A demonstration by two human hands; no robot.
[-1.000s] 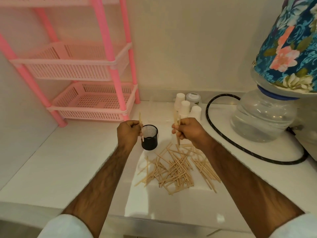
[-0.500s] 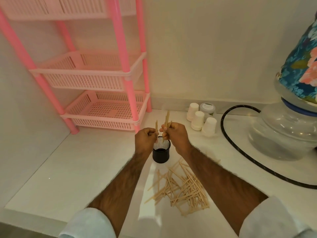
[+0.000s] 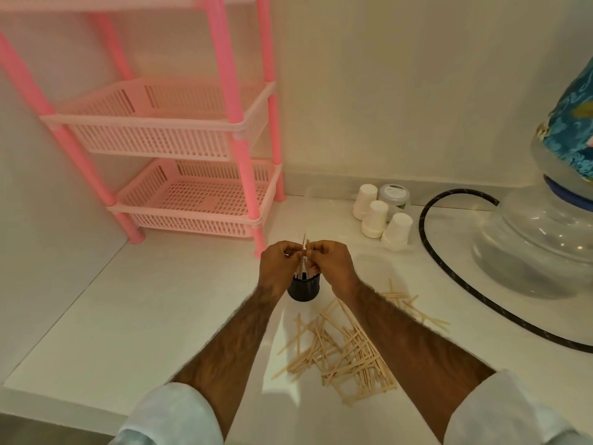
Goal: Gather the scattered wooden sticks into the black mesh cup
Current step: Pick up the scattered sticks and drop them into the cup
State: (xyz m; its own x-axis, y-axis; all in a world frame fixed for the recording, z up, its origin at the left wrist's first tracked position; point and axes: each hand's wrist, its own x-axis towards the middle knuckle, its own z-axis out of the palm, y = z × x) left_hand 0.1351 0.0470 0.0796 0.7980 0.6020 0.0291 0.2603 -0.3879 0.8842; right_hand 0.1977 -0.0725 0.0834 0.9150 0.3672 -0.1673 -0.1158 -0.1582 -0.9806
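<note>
Hands, left [image 3: 278, 264] and right [image 3: 330, 263], pinch a few sticks [image 3: 303, 252] upright over the cup [image 3: 303, 288], while the pile [image 3: 343, 351] lies on the bench [image 3: 134, 316]; light, stiff and likely brittle, they seem best gripped mid-length.

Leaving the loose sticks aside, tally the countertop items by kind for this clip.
Black mesh cup: 1
White paper cups: 3
Lidded clear jar: 1
Pink basket rack: 1
Water bottle: 1
Black hose: 1
Total: 8
</note>
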